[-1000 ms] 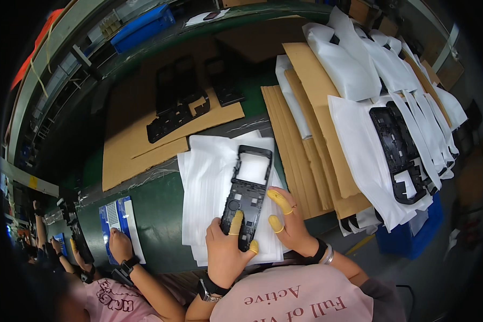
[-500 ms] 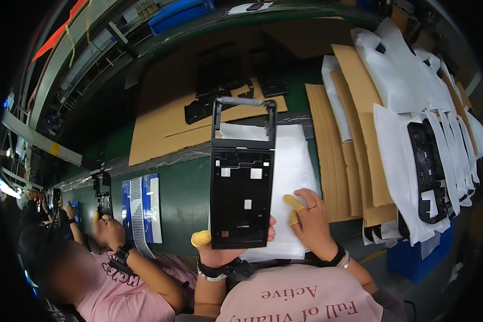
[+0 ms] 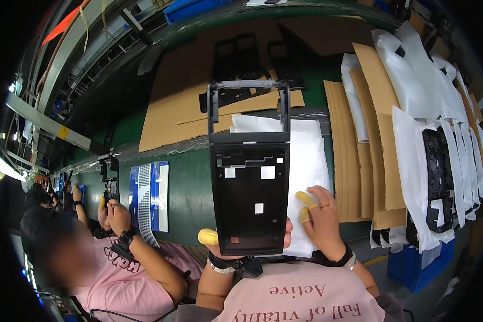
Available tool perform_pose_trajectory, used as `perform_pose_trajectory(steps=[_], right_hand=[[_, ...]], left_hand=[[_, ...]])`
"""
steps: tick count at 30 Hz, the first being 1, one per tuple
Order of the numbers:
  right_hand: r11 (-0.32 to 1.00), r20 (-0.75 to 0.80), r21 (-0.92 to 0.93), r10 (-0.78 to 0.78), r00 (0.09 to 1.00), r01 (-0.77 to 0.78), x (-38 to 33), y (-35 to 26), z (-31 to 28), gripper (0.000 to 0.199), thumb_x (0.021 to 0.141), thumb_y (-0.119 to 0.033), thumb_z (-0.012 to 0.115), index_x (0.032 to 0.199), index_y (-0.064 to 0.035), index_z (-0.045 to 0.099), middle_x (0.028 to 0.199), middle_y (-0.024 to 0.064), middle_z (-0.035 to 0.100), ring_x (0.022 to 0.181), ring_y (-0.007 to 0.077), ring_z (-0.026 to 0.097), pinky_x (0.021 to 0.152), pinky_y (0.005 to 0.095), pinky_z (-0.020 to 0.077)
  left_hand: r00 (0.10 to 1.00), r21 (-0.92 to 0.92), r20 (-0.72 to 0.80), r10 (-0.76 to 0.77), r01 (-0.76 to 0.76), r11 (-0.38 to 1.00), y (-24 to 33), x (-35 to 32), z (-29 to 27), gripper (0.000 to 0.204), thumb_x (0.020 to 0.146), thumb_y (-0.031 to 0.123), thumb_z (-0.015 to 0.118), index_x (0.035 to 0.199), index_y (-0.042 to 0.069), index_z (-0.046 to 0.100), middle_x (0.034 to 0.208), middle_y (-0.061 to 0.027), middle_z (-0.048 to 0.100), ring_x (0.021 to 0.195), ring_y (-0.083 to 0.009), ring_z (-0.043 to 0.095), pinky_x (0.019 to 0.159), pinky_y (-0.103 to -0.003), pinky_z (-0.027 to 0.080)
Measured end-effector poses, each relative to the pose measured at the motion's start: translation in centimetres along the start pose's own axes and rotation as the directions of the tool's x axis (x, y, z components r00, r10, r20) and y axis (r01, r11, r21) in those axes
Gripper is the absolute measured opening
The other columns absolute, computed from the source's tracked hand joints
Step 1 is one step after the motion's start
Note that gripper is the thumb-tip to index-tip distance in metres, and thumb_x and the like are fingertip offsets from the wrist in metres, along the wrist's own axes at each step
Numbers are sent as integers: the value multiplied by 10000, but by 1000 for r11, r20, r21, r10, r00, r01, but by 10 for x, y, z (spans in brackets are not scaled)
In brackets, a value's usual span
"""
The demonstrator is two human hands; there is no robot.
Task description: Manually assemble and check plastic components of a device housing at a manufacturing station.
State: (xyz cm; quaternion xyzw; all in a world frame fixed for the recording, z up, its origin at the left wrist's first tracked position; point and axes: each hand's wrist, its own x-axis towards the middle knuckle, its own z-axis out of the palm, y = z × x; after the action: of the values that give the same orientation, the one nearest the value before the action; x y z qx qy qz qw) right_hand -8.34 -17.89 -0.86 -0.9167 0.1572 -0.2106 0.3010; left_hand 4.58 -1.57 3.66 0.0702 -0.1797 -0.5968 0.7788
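Note:
A long black plastic housing (image 3: pixel 252 228), with an open frame at its far end and several small square cut-outs, is held up in front of me. My left hand (image 3: pixel 213 242) is closed round its near end, a yellow finger cot on the thumb; the housing hides most of the palm. To its right, my right hand (image 3: pixel 322 222) lies with fingers apart on a stack of white foam sheets (image 3: pixel 308 155). Two of its fingers wear yellow cots. It grips nothing.
Cardboard sheets (image 3: pixel 161 118) with black plastic parts (image 3: pixel 239 96) lie farther back on the green bench. At right stand cardboard dividers (image 3: pixel 349 161) and white-wrapped housings (image 3: pixel 437 177) above a blue crate (image 3: pixel 413 263). Label sheets (image 3: pixel 150 196) and a co-worker (image 3: pixel 145 268) are at left.
The housing now looks larger and turned more squarely to the view, still in my left hand. My right hand stays on the foam sheets. The whole view has shifted slightly.

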Motion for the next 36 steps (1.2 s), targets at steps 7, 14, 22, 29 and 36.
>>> perform_pose_trajectory(steps=[7, 14, 22, 29, 36], right_hand=[[1000, -16, 3, -7, 1000, 7, 1, 1, 2, 311, 725, -12, 595, 1033, 29, 617, 1225, 155, 476, 1173, 359, 422, 977, 442, 351], [1000, -29, -18, 2, 1000, -2, -1, -1, 4, 327, 753, -22, 586, 1078, 3, 612, 1211, 155, 487, 1163, 357, 430, 981, 439, 347], [1000, -43, -15, 4, 999, -4, 0, -1, -1, 306, 766, -34, 581, 1068, 7, 610, 1196, 160, 490, 1153, 356, 435, 975, 440, 350], [999, -70, 5, -40, 997, 40, -1, 0, -1, 266, 765, -45, 582, 1019, 28, 612, 1193, 167, 488, 1149, 357, 437, 962, 446, 357], [999, -59, 21, -46, 997, 47, -4, 0, -3, 232, 773, -90, 590, 965, 35, 633, 1221, 158, 474, 1178, 340, 421, 968, 444, 352]], left_hand=[[978, -230, 22, 208, -198, 953, 8, 27, 31, 978, 746, 691, 555, 1409, 39, 253, 1332, -294, 356, 1154, -395, 461, 985, -454, 400], [970, -58, -34, 242, -244, 968, 6, 36, 40, 1010, 747, 732, 497, 1419, 29, 223, 1383, -241, 341, 1260, -351, 403, 1083, -421, 316], [914, 476, -322, 246, -69, 877, 35, 19, 46, 708, 868, 422, 529, 1412, 75, 236, 1251, -216, 483, 1075, -345, 561, 895, -450, 478], [556, 882, -84, 827, 427, -197, 177, 19, -20, 448, 874, 127, 546, 1315, 86, 476, 1136, -132, 589, 996, -201, 585, 835, -301, 461], [580, 351, -354, 733, 809, -471, 260, 34, -93, 492, 775, 196, 656, 1247, 101, 555, 1198, -229, 568, 1122, -329, 537, 975, -380, 396]])
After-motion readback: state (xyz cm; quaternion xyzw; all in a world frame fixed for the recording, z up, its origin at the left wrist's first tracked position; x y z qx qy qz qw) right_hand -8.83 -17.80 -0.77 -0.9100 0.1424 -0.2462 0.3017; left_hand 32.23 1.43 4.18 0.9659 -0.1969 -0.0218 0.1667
